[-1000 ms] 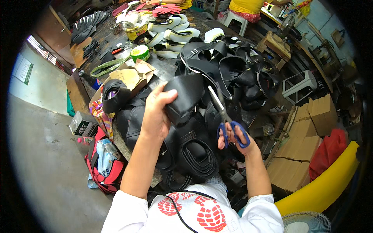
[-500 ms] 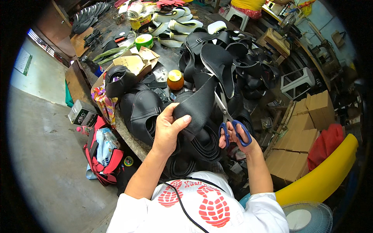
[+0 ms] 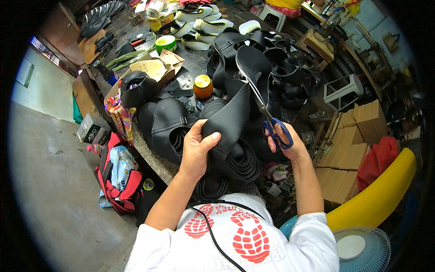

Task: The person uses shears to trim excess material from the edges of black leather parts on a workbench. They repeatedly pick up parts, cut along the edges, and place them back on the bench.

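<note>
My left hand [image 3: 195,153] is closed on a curved black shoe upper [image 3: 232,121], thumb on the near face. A pair of scissors [image 3: 274,129] with blue handles is in my right hand [image 3: 293,144], fingers through the loops. Its blades point up and away, nearly together, beside the upper's far right edge. I cannot tell whether they touch it. Just beyond the blades lies a black sole-shaped piece [image 3: 253,63]. Left of my left hand rests a black sandal upper with a buckle [image 3: 165,120]. Stacked black strips [image 3: 242,165] lie beneath the held upper.
An orange jar [image 3: 203,88] and a green tub [image 3: 166,44] stand on the worktable. White-lined straps [image 3: 210,28] and black uppers [image 3: 287,75] pile up beyond. Cardboard boxes [image 3: 342,167], a yellow curved object [image 3: 371,195] and a fan [image 3: 358,249] are at right.
The scissors have swung right and nearly closed, their blades spread wider before. My right hand has moved right and slightly up. My left hand keeps its hold on the shoe upper.
</note>
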`<control>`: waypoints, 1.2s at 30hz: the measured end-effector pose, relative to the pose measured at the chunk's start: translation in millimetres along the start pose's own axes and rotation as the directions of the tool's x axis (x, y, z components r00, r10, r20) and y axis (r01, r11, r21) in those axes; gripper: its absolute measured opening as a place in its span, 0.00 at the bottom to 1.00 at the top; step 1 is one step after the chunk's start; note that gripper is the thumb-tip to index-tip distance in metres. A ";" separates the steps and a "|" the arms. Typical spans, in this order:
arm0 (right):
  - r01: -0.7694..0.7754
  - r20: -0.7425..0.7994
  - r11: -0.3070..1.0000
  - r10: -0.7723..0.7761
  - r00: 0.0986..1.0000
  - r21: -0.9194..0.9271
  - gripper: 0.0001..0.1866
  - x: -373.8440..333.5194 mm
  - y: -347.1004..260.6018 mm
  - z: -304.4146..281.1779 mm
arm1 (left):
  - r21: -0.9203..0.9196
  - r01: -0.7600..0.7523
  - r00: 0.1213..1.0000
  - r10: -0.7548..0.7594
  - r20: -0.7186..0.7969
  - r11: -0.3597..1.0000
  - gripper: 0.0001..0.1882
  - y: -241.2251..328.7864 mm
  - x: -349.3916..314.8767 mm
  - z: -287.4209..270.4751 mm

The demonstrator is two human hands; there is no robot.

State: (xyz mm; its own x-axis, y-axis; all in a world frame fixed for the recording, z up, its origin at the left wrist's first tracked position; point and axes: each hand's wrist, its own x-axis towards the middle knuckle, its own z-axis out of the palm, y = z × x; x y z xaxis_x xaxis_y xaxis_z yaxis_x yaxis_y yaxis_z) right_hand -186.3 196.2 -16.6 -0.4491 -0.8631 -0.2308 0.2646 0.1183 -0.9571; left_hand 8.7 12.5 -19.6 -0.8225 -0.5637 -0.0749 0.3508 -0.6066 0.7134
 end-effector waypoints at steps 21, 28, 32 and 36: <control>-0.072 -0.083 0.997 0.074 0.994 0.021 0.15 -12.7 82.6 120.1 | 0.020 0.193 0.961 -0.185 -0.206 0.981 0.33 21.2 -89.1 -45.4; 0.048 -0.448 0.919 0.144 0.883 0.390 0.23 -14.2 74.2 127.4 | 0.718 -0.050 0.848 0.410 -0.337 0.694 0.41 23.1 -95.0 -28.7; 0.069 -0.334 0.940 0.050 0.941 0.335 0.23 -23.7 70.1 132.5 | 0.603 -0.233 0.967 0.245 0.063 0.763 0.18 42.0 -82.5 -34.4; 0.105 -0.261 0.951 -0.027 0.965 0.291 0.23 -37.8 64.8 143.9 | 0.850 0.100 0.994 -0.094 -0.060 0.517 0.20 32.1 -40.5 -35.6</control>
State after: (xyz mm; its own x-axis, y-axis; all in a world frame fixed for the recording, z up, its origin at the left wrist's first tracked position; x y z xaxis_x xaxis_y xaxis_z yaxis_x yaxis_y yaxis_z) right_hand -29.3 165.8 -44.7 -0.6632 -0.7079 -0.2430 0.4525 -0.1206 -0.8836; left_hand 69.2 -4.1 -18.5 -0.8238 -0.5364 -0.1831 -0.2815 0.1069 0.9536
